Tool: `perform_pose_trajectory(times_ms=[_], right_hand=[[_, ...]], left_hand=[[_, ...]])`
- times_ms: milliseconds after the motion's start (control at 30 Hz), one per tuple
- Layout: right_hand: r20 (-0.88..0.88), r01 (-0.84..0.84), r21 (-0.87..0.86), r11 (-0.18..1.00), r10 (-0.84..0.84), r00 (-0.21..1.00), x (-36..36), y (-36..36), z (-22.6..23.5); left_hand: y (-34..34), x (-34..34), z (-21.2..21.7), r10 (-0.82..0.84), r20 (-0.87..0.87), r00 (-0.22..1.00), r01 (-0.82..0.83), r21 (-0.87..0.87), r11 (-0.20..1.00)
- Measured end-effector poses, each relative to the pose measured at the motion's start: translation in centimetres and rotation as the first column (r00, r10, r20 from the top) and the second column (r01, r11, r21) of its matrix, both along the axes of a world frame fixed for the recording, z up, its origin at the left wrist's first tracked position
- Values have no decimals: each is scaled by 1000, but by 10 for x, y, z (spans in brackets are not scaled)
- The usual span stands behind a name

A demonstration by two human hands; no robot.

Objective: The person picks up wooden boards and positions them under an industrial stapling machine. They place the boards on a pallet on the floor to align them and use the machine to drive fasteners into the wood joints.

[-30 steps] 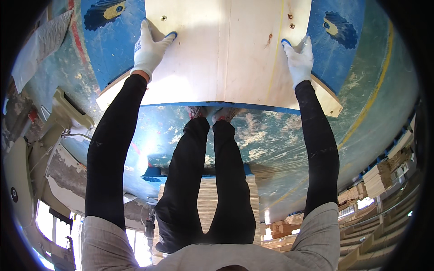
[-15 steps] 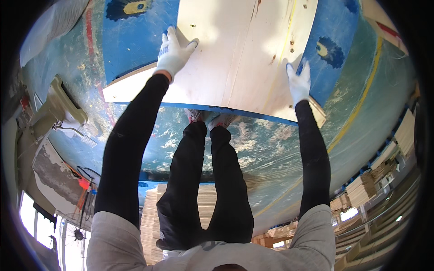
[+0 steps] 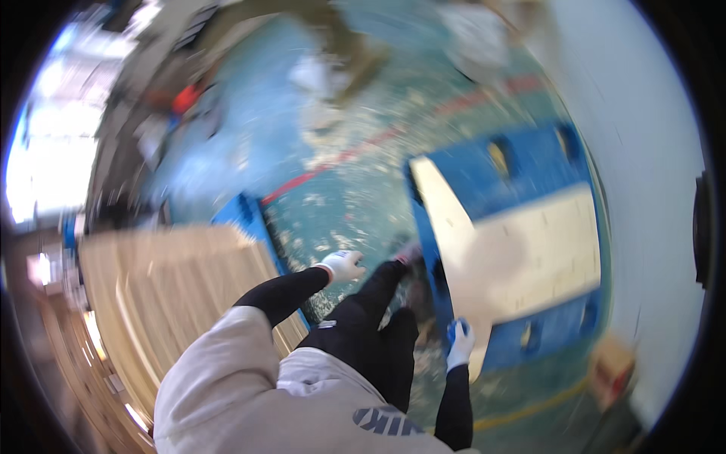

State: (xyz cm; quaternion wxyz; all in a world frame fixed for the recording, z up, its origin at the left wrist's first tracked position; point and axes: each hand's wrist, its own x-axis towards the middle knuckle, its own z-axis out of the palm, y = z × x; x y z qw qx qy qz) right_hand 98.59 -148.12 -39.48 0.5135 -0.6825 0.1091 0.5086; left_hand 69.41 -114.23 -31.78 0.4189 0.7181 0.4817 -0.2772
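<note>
My left hand [image 3: 342, 265], in a white glove, hangs over the floor beside the stack of wooden boards [image 3: 189, 295], fingers spread and holding nothing. On my right, pale plywood sheets [image 3: 541, 253] lie across a blue pallet [image 3: 495, 185], a broad one and a strip along the near side. My right hand [image 3: 460, 344], in a white glove with blue fingertips, is at the pallet's near edge beside the plywood strip. Its fingers look loosely bent and apart, with nothing visible in them. Blur hides whether it touches the edge.
Another blue pallet [image 3: 246, 216] shows under the board stack. A red line [image 3: 333, 163] crosses the green floor. A pale wall [image 3: 643, 166] rises beyond the plywood, with a cardboard box [image 3: 611, 367] near it. Blurred items stand at the far side.
Both hands have come off the plywood's face. My view has swung left, bringing the board stack in; my left hand is now over the floor, my right by the pallet edge.
</note>
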Motion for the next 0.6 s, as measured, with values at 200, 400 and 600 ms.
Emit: perform_pose_trajectory(times_ms=[200,400,600], right_hand=[[66,-490,36,871,487,871,-4,94,104],[248,-820,69,569,786,566,-76,207,169],[379,-957,208,202,886,269,-253,266,242]], left_hand=[[-87,-111,140,461,296,837,-528,209,823],[-193,-237,291,497,624,603,-798,492,348],[-358,-450,408,688,585,430,-505,787,-354]])
